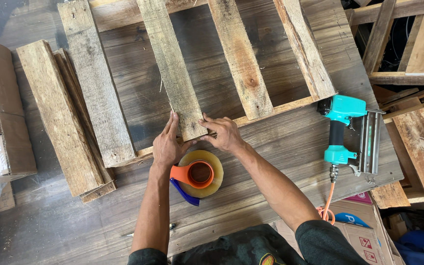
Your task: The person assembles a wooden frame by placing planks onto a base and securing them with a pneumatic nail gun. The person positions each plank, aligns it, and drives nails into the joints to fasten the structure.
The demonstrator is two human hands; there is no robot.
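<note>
- While both hands press its near end, the rough wooden slat [175, 68] lies flat across a thin rail [271, 109], second of four slats on the wooden worktable [280, 157].
- The left hand [167, 145] has fingers laid along the slat's left edge; the right hand [223, 133] pinches its right corner. Both are closed lightly on the slat.
- The board looks stiff, dry and light, with splintery edges; I judge the long edges near the end the safest hold.
- A tape dispenser [197, 174] sits just below the hands; a teal nail gun [347, 135] lies well to the right.
</note>
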